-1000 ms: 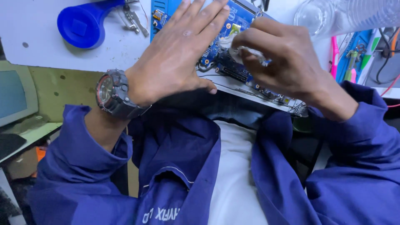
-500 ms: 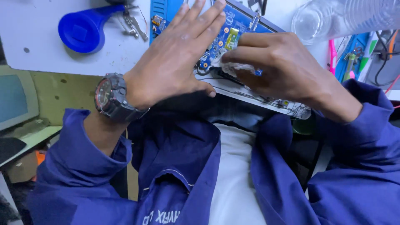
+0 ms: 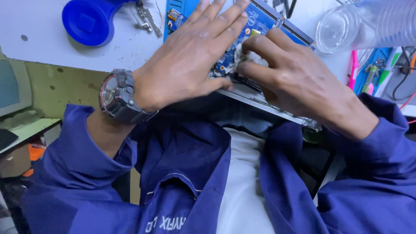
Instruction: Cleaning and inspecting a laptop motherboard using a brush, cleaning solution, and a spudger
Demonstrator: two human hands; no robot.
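A: What's the biggest thing on the white bench (image 3: 52, 26)?

B: The blue circuit board (image 3: 264, 19). It lies flat at the bench's near edge, partly overhanging toward the person's chest. Its long axis runs diagonally, from the upper left down to the lower right, where a metal-edged end (image 3: 299, 121) pokes out past the right wrist.

A: And the hands on it?

B: The left hand (image 3: 190, 65) is spread flat, fingers straight and close together, pointing up and to the right. The palm presses down on the board's left part. It grips nothing. A dark wristwatch with a red-ringed face (image 3: 116, 95) sits on that wrist.

A: The right hand?

B: The right hand (image 3: 299, 82) is curled, fingertips pinched around a small white wad, cloth or tissue (image 3: 243, 56), pressed onto the board right beside the left hand's fingers. The two hands nearly touch there.

A: What else is about?

B: A clear plastic bottle (image 3: 359, 26) lies on its side at the upper right, its base facing the board. A round blue tool (image 3: 91, 19) rests at the upper left, with small metal tweezers (image 3: 147, 17) just beside it. Some coloured hand tools (image 3: 368, 73) lie in a blue tray at the far right, near the right sleeve.
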